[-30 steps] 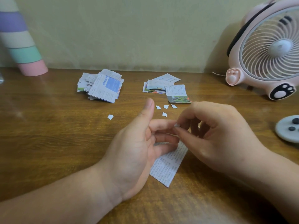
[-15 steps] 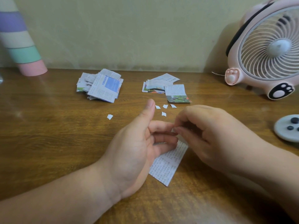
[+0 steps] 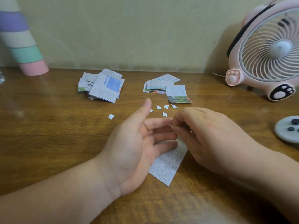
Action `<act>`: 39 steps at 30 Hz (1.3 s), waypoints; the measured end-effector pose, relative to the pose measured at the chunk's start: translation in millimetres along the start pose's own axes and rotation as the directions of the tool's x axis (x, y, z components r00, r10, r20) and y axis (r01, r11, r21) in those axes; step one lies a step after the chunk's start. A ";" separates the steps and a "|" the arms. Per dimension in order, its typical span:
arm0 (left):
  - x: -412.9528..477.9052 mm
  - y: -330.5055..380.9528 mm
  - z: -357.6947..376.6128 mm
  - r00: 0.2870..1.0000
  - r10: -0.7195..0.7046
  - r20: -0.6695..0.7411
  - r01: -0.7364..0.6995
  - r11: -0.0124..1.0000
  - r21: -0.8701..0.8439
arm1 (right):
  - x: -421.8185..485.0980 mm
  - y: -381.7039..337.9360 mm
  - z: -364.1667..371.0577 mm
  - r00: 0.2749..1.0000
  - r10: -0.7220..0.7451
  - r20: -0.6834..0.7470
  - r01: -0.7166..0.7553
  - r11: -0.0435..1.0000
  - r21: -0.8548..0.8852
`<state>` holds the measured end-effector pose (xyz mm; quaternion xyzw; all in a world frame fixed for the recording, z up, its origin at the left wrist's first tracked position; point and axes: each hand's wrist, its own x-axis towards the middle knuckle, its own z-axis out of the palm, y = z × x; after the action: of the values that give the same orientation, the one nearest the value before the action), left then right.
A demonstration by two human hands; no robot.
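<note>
My left hand [image 3: 129,152] lies low over the wooden table [image 3: 48,135], palm turned sideways, thumb raised, fingers stretched to the right and holding nothing. My right hand [image 3: 207,135] meets those fingertips with its fingers curled, pinching a tiny white paper scrap [image 3: 170,126] between thumb and forefinger. A printed paper strip [image 3: 168,165] lies on the table under both hands, its top end hidden by them. Several small torn white bits [image 3: 165,114] are scattered just beyond the hands, and one more bit [image 3: 111,116] lies further left.
Two piles of cut printed paper sit further back, one on the left [image 3: 103,88] and one on the right [image 3: 161,84]. A pink desk fan [image 3: 267,50] stands far right, a grey round device [image 3: 288,128] at the right edge, a striped cylinder [image 3: 24,46] far left.
My right hand has shifted a little to the left, closer against the left fingertips, still pinching the scrap. The left hand and the strip have hardly moved.
</note>
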<state>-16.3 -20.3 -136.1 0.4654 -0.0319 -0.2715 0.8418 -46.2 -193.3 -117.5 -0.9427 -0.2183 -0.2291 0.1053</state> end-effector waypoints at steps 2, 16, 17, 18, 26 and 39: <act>1.1 0.6 -0.9 1.000 -0.009 -0.003 0.009 1.000 -0.012 | -0.7 0.5 -0.4 1.000 0.007 -0.002 -0.007 1.000 0.024; 1.1 -4.4 4.9 0.995 0.054 -0.088 -0.041 0.990 0.138 | -0.3 22.1 -2.3 0.954 0.291 -0.072 -0.253 0.911 0.327; 0.1 -4.2 5.6 0.993 0.058 -0.103 -0.043 0.989 0.143 | 2.7 25.1 -2.5 0.942 0.331 -0.051 -0.297 0.897 0.327; -0.2 -3.4 5.9 0.991 0.059 -0.122 -0.042 0.990 0.138 | 6.4 27.5 -2.7 0.933 0.359 -0.021 -0.335 0.890 0.309; -3.5 0.9 8.6 0.991 0.041 -0.127 -0.022 0.989 0.146 | 50.6 34.1 0.6 0.895 0.407 0.185 -0.426 0.902 0.076; -3.2 0.4 5.9 0.996 0.058 -0.060 -0.050 0.991 0.123 | 75.9 43.3 13.7 0.881 0.376 0.287 -0.369 0.926 -0.083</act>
<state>-20.7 -23.1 -131.8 0.5232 -0.0341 -0.2311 0.8195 39.7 -199.8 -97.4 -0.9919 -0.0435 -0.0627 0.1011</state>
